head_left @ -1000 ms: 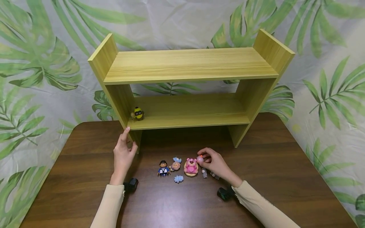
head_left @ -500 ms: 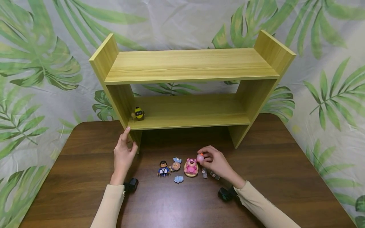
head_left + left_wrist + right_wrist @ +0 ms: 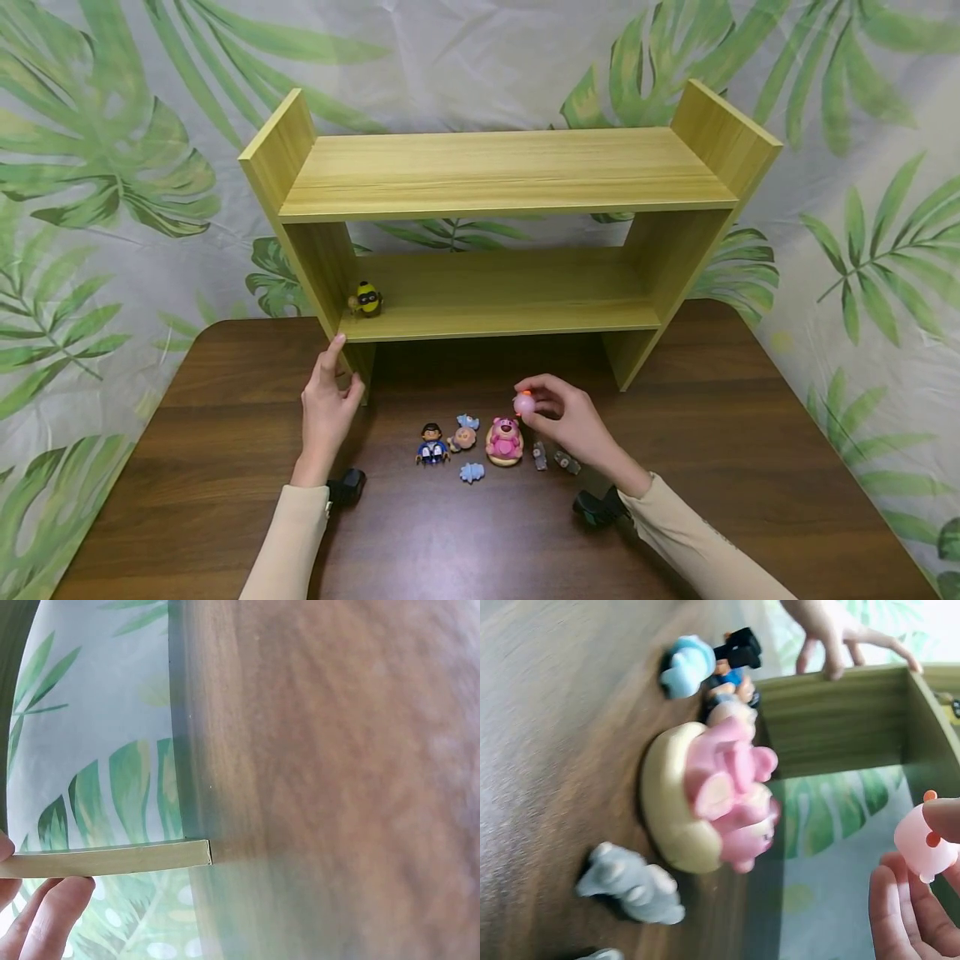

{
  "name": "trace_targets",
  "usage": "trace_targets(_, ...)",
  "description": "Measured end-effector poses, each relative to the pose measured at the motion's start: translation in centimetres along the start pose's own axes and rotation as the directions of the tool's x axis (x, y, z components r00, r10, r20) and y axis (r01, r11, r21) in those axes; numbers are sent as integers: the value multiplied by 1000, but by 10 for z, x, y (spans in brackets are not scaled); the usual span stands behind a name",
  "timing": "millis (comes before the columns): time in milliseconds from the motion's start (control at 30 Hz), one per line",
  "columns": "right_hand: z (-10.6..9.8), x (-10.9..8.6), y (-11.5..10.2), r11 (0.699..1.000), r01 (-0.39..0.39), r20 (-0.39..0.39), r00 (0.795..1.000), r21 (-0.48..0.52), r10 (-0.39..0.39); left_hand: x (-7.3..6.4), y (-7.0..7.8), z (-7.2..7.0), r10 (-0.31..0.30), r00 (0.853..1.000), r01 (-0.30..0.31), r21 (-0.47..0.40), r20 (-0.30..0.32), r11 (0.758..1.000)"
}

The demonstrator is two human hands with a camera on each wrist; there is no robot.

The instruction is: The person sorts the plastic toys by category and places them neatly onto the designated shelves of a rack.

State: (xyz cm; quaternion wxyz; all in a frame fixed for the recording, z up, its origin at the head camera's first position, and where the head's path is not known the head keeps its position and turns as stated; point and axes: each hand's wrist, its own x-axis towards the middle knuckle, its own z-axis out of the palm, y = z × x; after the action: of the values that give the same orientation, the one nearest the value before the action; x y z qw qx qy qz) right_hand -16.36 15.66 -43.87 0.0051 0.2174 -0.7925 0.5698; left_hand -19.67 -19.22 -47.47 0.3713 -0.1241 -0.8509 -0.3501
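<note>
My left hand (image 3: 327, 417) grips the edge of the left side panel of a wooden desktop shelf (image 3: 487, 208); fingers show on both sides of the panel (image 3: 112, 859) in the left wrist view. With thumb and fingertips, my right hand (image 3: 573, 421) pinches a small round pink toy (image 3: 922, 844) with orange bits, held above the table. Beneath and left of that hand sits a pink bear figure (image 3: 505, 442) in a cream ring. Two small grey figures (image 3: 540, 455) lie to the bear's right.
A yellow-and-black figure (image 3: 367, 298) stands at the left end of the middle shelf board. On the wooden table (image 3: 480, 542), left of the bear, are a black-haired toy figure (image 3: 432, 444) in blue, a peach-coloured figure (image 3: 463, 438) and two light blue pieces (image 3: 472, 472).
My right hand has lifted the round pink toy up and slightly away from the bear, uncovering more of the grey figures. The left hand keeps its place on the shelf.
</note>
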Motion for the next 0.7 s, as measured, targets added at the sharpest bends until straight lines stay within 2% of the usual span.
trace_targets(267,0,5,-15,997,16,16,1000,77,-17,0,-1,1,5,1000,-5,3,-7,1000)
trace_targets(700,1,19,-36,989,81,28,996,125,-85,1,0,0,-4,1000,4,6,4,1000)
